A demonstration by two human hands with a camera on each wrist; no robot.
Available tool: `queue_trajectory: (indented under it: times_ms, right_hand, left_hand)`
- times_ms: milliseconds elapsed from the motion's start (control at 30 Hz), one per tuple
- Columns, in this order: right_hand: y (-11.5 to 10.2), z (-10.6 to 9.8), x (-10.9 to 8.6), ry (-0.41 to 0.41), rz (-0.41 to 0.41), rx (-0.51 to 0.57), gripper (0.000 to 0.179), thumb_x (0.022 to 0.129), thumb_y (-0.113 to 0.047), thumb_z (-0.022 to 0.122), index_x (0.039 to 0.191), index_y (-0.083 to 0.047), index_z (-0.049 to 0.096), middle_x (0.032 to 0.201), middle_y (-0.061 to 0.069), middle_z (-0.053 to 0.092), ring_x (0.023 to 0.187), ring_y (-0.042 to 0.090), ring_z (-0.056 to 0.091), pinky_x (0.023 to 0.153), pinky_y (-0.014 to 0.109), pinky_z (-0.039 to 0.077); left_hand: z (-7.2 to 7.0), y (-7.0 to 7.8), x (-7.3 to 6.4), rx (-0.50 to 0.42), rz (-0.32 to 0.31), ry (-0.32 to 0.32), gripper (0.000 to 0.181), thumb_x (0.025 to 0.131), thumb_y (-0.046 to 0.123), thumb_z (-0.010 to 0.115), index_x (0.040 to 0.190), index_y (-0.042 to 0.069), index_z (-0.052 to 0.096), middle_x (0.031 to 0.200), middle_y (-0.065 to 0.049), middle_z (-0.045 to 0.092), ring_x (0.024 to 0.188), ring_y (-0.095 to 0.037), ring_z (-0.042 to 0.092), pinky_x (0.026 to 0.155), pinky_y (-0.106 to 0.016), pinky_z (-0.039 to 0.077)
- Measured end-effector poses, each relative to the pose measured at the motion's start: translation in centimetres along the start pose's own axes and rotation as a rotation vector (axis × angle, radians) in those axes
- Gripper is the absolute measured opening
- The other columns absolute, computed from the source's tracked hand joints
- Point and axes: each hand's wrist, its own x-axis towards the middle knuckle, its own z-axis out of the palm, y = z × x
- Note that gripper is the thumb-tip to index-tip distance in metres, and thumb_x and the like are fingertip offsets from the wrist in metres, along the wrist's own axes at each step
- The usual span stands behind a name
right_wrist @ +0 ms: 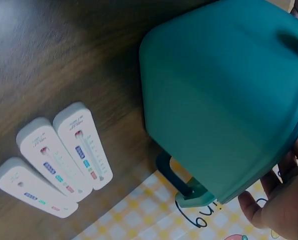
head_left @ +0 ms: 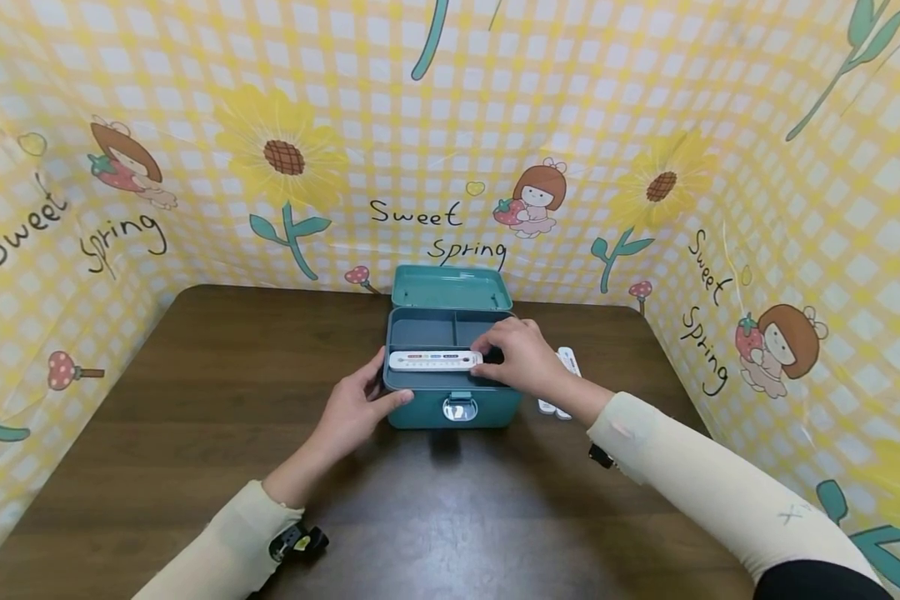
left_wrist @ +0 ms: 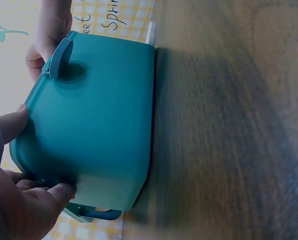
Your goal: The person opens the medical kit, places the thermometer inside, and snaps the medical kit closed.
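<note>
White thermometer (head_left: 435, 361) is pinched at R end by R hand (head_left: 523, 353) at front compt. of teal box (head_left: 417, 409), its L side gripped btwn L hand (head_left: 354, 403) thumb & fingers, 3 more thermometers (right_wrist: 55, 160) R of box.

Three thermometers (right_wrist: 54, 159) right of the box (head_left: 418, 411), lid (head_left: 452, 288) behind

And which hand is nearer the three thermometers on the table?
Right: the right hand is over the box, near the thermometers; the left hand holds the box's left side.
</note>
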Motion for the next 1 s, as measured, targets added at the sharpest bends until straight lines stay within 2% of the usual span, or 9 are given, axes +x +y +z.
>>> queue_trajectory:
  times_ms: [433, 633, 833, 1000]
  right_hand:
    - [-1.0, 0.4, -0.9, 0.026, 0.078, 0.023, 0.030, 0.087, -0.034, 0.084, 0.113, -0.019, 0.080, 0.106, -0.005, 0.073, 0.112, 0.017, 0.058, 0.107, 0.051, 0.035]
    - [-1.1, 0.3, -0.9, 0.018, 0.052, -0.038, 0.030, 0.087, -0.033, 0.083, 0.114, -0.019, 0.080, 0.110, -0.004, 0.074, 0.115, 0.018, 0.057, 0.112, 0.056, 0.030]
    - [-0.9, 0.4, -0.9, 0.025, 0.014, -0.112, 0.027, 0.086, -0.036, 0.084, 0.109, -0.021, 0.081, 0.107, -0.006, 0.076, 0.112, 0.017, 0.059, 0.113, 0.058, 0.031]
    - [-0.9, 0.5, -0.8, 0.013, 0.018, -0.097, 0.026, 0.087, -0.037, 0.084, 0.108, -0.022, 0.081, 0.106, -0.007, 0.077, 0.109, 0.017, 0.060, 0.113, 0.060, 0.030]
  left_hand:
    - [0.1, 0.0, -0.1, -0.014, -0.004, -0.002, 0.096, 0.089, 0.050, 0.077, 0.163, 0.019, 0.026, 0.165, -0.005, 0.034, 0.148, -0.024, 0.040, 0.111, -0.041, 0.045]
    - [0.1, 0.2, -0.1, -0.009, -0.001, 0.010, 0.096, 0.089, 0.050, 0.077, 0.163, 0.018, 0.027, 0.165, -0.005, 0.034, 0.148, -0.025, 0.041, 0.110, -0.042, 0.045]
    - [0.1, 0.2, 0.0, -0.001, 0.000, 0.007, 0.096, 0.089, 0.051, 0.077, 0.164, 0.018, 0.026, 0.165, -0.006, 0.034, 0.148, -0.025, 0.041, 0.110, -0.042, 0.045]
    - [0.0, 0.2, 0.0, -0.001, -0.004, 0.008, 0.096, 0.088, 0.052, 0.077, 0.163, 0.020, 0.026, 0.165, -0.005, 0.034, 0.147, -0.025, 0.041, 0.110, -0.042, 0.045]
